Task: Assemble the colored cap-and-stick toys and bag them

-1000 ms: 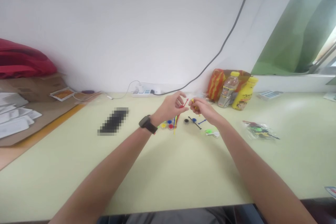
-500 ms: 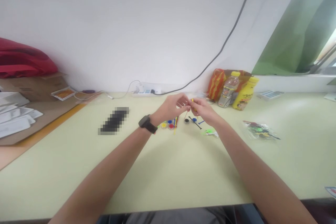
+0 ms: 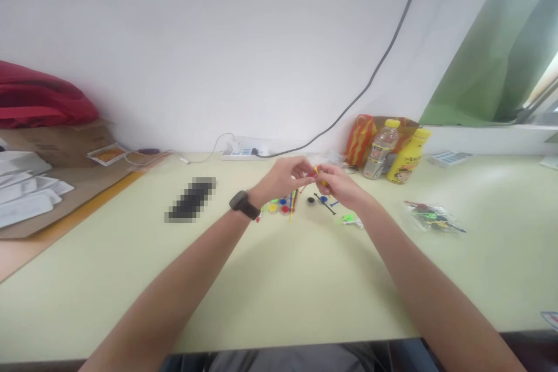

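Note:
My left hand (image 3: 285, 178), with a dark watch (image 3: 242, 204) on its wrist, and my right hand (image 3: 337, 182) meet above the pale green desk (image 3: 279, 279). Both pinch a tiny yellow piece (image 3: 318, 171) between their fingertips; a thin red stick hangs under the left fingers. Below the hands lie small coloured plastic parts (image 3: 281, 207): yellow, blue and red discs and thin sticks. A black disc (image 3: 310, 200), a blue one and a black stick lie just right of them, and a green piece (image 3: 347, 218) sits under my right wrist.
A clear bag of more parts (image 3: 433, 217) lies at right. Two bottles (image 3: 394, 156) and an orange bag stand by the wall. A power strip (image 3: 239, 153) with cables, a blurred dark object (image 3: 190, 199), cardboard and white trays (image 3: 26, 197) occupy the left.
My hands have come together: a second ago they were slightly apart, the left holding a red piece, the right a yellow one. Now their fingertips touch around the yellow piece.

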Demonstrator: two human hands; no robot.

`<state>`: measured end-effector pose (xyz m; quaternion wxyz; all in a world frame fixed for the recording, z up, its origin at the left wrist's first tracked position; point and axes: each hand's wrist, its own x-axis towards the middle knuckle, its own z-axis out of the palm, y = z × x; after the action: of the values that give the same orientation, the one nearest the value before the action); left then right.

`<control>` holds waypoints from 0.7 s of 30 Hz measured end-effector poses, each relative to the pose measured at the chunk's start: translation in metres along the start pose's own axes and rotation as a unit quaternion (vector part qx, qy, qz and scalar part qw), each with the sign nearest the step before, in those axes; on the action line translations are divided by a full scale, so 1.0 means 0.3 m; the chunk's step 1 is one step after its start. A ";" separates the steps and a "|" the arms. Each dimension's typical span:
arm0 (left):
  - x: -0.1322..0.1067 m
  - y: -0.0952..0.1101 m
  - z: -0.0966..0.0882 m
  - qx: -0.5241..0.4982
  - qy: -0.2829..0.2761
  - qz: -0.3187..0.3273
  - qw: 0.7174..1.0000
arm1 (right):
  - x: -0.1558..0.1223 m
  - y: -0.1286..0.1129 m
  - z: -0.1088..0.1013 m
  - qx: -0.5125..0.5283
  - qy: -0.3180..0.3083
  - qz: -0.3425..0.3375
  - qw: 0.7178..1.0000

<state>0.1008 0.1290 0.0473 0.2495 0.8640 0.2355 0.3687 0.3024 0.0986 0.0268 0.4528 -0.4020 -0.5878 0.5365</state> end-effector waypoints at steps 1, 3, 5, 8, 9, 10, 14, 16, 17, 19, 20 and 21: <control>0.000 0.001 0.000 0.000 -0.001 -0.004 1.000 | -0.003 -0.004 -0.001 0.001 -0.009 0.002 1.000; 0.000 0.002 -0.001 0.001 -0.004 -0.011 1.000 | -0.010 -0.014 -0.002 0.000 -0.020 0.007 1.000; -0.001 0.002 -0.001 0.002 -0.007 -0.013 1.000 | -0.014 -0.020 -0.003 -0.008 -0.022 0.008 1.000; -0.002 0.000 0.001 0.010 -0.013 -0.011 1.000 | -0.013 -0.017 -0.003 -0.015 -0.027 0.003 1.000; -0.003 0.000 0.002 0.016 -0.017 -0.009 1.000 | -0.011 -0.013 -0.003 -0.016 -0.034 0.002 0.999; -0.004 -0.001 0.004 0.022 -0.021 -0.007 1.000 | -0.009 -0.009 -0.003 -0.016 -0.040 0.002 0.999; -0.009 -0.005 0.009 0.040 -0.037 -0.004 0.999 | 0.002 0.016 0.003 -0.022 -0.048 0.009 0.999; -0.013 -0.007 0.011 0.042 -0.043 -0.003 0.998 | 0.007 0.029 0.008 -0.045 -0.037 0.007 0.998; -0.015 -0.008 0.011 0.042 -0.044 -0.002 0.998 | 0.010 0.035 0.011 -0.066 -0.027 0.005 0.997; -0.019 -0.010 0.013 0.041 -0.046 -0.003 0.998 | 0.017 0.047 0.015 -0.108 -0.003 0.002 0.994; -0.021 -0.010 0.014 0.039 -0.049 -0.006 0.998 | 0.021 0.052 0.014 -0.120 0.008 0.002 0.993; -0.023 -0.010 0.014 0.038 -0.052 -0.010 0.998 | 0.025 0.056 0.012 -0.133 0.017 0.001 0.991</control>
<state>0.0991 0.1260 0.0393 0.2324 0.8884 0.2449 0.3111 0.2967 0.1065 0.0107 0.4049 -0.4685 -0.6455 0.4470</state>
